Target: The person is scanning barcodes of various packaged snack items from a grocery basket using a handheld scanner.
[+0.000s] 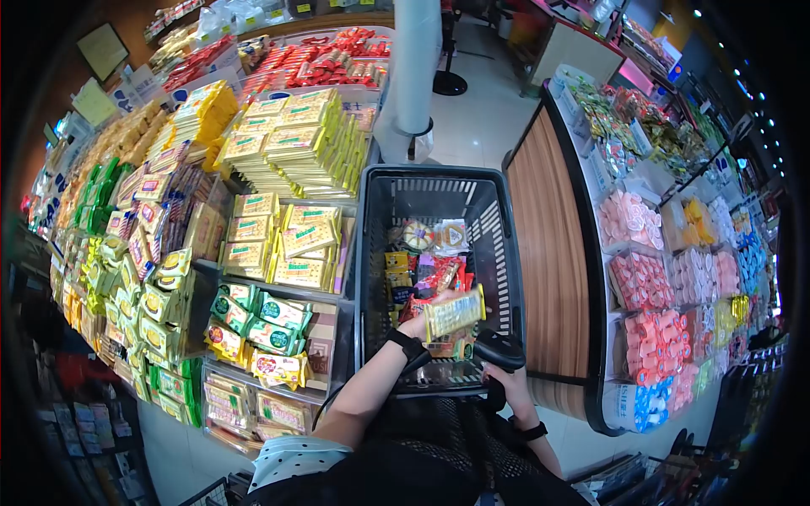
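Closed around a yellow-and-cream cracker packet [456, 315], my left hand [414, 327] is above the near half of a black shopping basket [368, 253]. The packet is tilted and a little blurred. My right hand [504, 381] grips the handle of a black handheld scanner [499, 349], whose head is close to the packet's right end. Inside the basket, beneath the packet, lie several colourful snack packs [437, 274] and a round pack [417, 236]. My left forearm and the packet hide part of the basket's contents.
Stacked cracker packets [287, 135] and green snack packs [278, 325] fill the display on the left. A wood-sided counter [548, 244] stands close on the right, with pink candy packs [633, 219] in bins. Beyond the basket rises a wrapped pillar [418, 67].
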The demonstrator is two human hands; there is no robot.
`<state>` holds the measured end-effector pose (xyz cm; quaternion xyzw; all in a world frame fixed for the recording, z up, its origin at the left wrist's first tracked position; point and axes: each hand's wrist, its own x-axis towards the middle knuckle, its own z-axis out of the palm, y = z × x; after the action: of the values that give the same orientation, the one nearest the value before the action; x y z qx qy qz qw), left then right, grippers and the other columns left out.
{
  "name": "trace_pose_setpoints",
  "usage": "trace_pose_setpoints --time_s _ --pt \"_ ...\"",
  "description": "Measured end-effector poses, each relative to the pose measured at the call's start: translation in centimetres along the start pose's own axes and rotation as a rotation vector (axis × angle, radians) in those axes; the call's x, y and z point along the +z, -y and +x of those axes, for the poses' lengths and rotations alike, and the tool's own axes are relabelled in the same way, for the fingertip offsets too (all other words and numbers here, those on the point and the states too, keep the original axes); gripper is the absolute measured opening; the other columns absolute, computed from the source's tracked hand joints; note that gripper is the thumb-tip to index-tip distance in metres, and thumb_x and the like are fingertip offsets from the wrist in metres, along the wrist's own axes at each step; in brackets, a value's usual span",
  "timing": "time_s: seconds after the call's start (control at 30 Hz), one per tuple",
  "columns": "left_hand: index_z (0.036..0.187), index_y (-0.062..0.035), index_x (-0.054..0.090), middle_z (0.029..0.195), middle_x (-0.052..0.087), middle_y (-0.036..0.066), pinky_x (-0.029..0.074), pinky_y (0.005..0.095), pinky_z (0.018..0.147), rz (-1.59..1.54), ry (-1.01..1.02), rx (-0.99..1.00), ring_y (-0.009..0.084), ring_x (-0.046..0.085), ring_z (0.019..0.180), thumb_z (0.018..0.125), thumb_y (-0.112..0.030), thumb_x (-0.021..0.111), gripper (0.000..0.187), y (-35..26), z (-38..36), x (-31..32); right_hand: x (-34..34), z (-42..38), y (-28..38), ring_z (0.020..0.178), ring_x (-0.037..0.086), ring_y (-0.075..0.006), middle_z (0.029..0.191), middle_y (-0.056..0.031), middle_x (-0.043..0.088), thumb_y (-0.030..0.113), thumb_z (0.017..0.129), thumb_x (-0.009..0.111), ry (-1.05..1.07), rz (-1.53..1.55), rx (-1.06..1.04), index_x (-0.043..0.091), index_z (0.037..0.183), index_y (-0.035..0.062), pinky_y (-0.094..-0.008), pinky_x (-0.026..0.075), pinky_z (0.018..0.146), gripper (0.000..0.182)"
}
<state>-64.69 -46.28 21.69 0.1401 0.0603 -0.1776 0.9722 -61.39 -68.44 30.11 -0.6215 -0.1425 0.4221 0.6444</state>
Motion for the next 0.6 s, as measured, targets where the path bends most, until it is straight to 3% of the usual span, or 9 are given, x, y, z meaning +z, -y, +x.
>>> trace_pose_setpoints --time_s 0.03,0.17,0.3,0.37,0.43,0.47,0.5,0.57,0.6 --pt "0.117 -0.0056 0.048 0.085 0.059 0.016 0.047 0.0314 0.055 -0.063 -0.180 0.089 0.0248 0.057 0.059 0.084 -0.047 0.036 0.054 -0.8 -0.9 2.4 0.0 -0.1 -0.1 0.061 0.056 -0.0100 0.073 -0.0032 0.058 0.001 0.076 0.062 -0.020 -0.014 0.002 0.055 0.098 -0.0006 -0.0239 0.045 0.057 0.024" --pt "0.114 -0.0043 0.044 0.110 0.047 0.015 0.052 0.0377 0.066 0.062 -0.444 0.792 0.0221 0.058 0.079 0.082 -0.053 0.041 0.059 -2.8 -5.2 5.2 0.1 -0.3 -0.3 0.064 0.057 -0.0108 0.079 -0.0055 0.059 0.000 0.076 0.061 -0.002 0.011 0.008 0.052 0.105 -0.0002 -0.0246 0.046 0.059 0.031" --pt "0.112 -0.0013 0.038 0.090 0.049 0.009 0.048 0.0322 0.060 0.214 -1.076 1.184 0.0185 0.052 0.068 0.078 -0.043 0.058 0.057 -4.9 -10.6 5.8 -1.0 -0.3 -2.1 0.067 0.056 -0.0114 0.085 -0.0064 0.058 0.001 0.076 0.061 0.012 0.023 -0.022 0.049 0.110 0.0004 -0.0250 0.046 0.061 0.036" --pt "0.113 0.0026 0.037 0.092 0.048 0.012 0.046 0.0297 0.061 0.404 -1.432 1.190 0.0185 0.052 0.068 0.075 -0.039 0.064 0.063 -6.6 -13.0 2.2 -1.8 -0.1 -3.5 0.069 0.056 -0.0118 0.086 -0.0062 0.058 0.002 0.076 0.061 -0.057 0.041 -0.044 0.048 0.111 0.0005 -0.0251 0.046 0.063 0.037" --pt "0.115 0.0034 0.036 0.097 0.047 0.017 0.045 0.0294 0.065 0.553 -1.662 1.118 0.0199 0.054 0.073 0.072 -0.041 0.067 0.068 -7.1 -14.8 7.9 -1.3 -0.5 -2.7 0.069 0.055 -0.0116 0.084 -0.0051 0.057 0.002 0.076 0.061 -0.061 0.037 -0.044 0.049 0.107 -0.0003 -0.0248 0.045 0.063 0.034" --pt "0.117 0.0038 0.035 0.099 0.048 0.020 0.047 0.0337 0.063 0.908 -1.925 1.348 0.0250 0.058 0.074 0.071 -0.045 0.065 0.073 -8.3 -14.7 1.4 -1.1 -0.5 -2.2 0.068 0.055 -0.0118 0.082 -0.0051 0.056 0.002 0.076 0.060 -0.054 0.055 -0.034 0.050 0.106 -0.0007 -0.0249 0.045 0.062 0.031" --pt "0.117 0.0038 0.035 0.099 0.048 0.020 0.047 0.0337 0.063 0.913 -1.924 1.351 0.0250 0.058 0.074 0.071 -0.045 0.065 0.073 -8.6 -15.0 2.2 -0.8 -0.7 -1.8 0.066 0.055 -0.0120 0.080 -0.0050 0.056 0.002 0.077 0.060 -0.053 0.075 -0.025 0.050 0.104 -0.0011 -0.0250 0.044 0.060 0.029" --pt "0.119 0.0037 0.035 0.101 0.046 0.022 0.049 0.0386 0.062 1.136 -2.491 0.694 0.0312 0.060 0.075 0.071 -0.050 0.061 0.077 -9.1 -15.6 3.9 -0.6 -0.9 -1.5 0.065 0.055 -0.0124 0.078 -0.0053 0.055 0.002 0.077 0.059 -0.035 0.085 -0.047 0.050 0.103 -0.0015 -0.0254 0.044 0.059 0.027" --pt "0.119 0.0033 0.034 0.101 0.044 0.022 0.050 0.0414 0.060 1.121 -2.519 0.618 0.0346 0.060 0.073 0.071 -0.054 0.058 0.078 -9.2 -16.0 3.7 -0.5 -1.0 -1.4 0.063 0.055 -0.0127 0.076 -0.0055 0.055 0.002 0.077 0.058 -0.017 0.091 -0.064 0.051 0.101 -0.0019 -0.0257 0.044 0.058 0.025"
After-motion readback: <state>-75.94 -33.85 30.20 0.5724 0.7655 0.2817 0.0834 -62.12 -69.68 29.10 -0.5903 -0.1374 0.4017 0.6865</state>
